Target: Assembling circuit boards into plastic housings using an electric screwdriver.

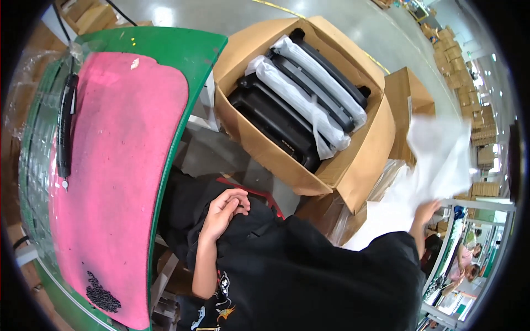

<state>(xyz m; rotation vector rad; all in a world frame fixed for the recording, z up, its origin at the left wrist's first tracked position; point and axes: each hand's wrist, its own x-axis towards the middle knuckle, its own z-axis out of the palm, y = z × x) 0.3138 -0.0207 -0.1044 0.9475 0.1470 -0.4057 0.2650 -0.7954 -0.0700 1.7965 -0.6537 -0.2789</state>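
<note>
Head view: a thin, limp white sheet, blurred, spreads just beyond the right hand, whose fingers meet it; whether they pinch, I cannot tell. The left hand is loosely curled. Beyond it, a cardboard carton holds curved black parts and crinkled white wrapping. Leftward, a matte pink mat covers the green bench.

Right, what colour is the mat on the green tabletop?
The mat is pink with darker smudges; the head view shows it best.
</note>
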